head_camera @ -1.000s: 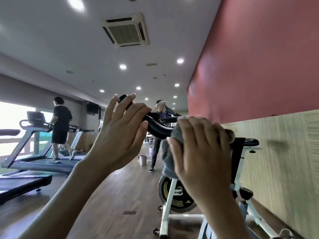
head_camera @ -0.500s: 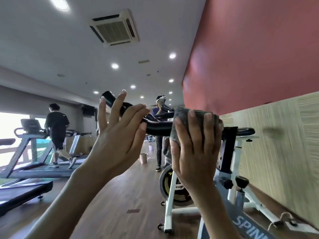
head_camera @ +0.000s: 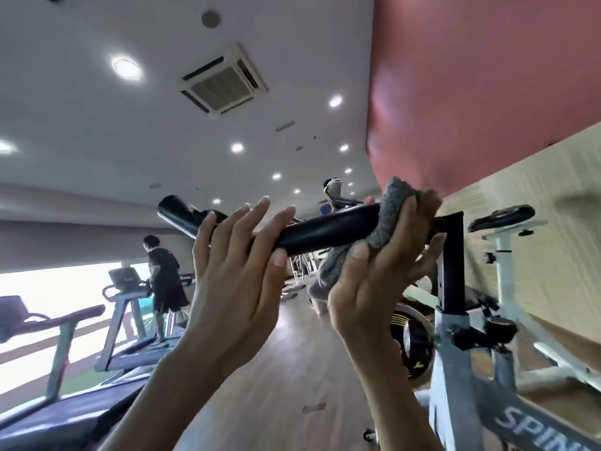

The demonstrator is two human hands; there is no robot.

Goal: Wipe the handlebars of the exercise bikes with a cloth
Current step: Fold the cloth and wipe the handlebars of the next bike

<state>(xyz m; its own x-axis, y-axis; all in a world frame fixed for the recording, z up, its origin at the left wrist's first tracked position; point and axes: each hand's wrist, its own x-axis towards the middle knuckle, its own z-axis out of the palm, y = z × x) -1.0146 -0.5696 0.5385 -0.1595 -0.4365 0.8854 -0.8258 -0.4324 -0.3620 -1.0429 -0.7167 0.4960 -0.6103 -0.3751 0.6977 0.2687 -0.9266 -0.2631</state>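
Observation:
The black handlebar [head_camera: 325, 227] of a grey and white exercise bike [head_camera: 455, 362] runs across the middle of the view, its open end up at the left. My left hand [head_camera: 234, 281] rests on the bar's left part with straight fingers laid over it and the thumb at its lower edge. My right hand [head_camera: 370, 288] grips a grey cloth [head_camera: 387, 216] wrapped round the bar, close to the black stem [head_camera: 450, 262]. The cloth's loose end hangs below the bar.
A person [head_camera: 162, 275] walks on a treadmill [head_camera: 130, 320] at the left, with another treadmill [head_camera: 48, 323] nearer. A second person [head_camera: 333, 190] stands farther down the wooden floor. A black saddle [head_camera: 502, 216] and the red and beige wall lie on the right.
My right hand has slid the cloth to the right along the bar toward the stem and turned more underneath it. My left hand stays on the bar's left part.

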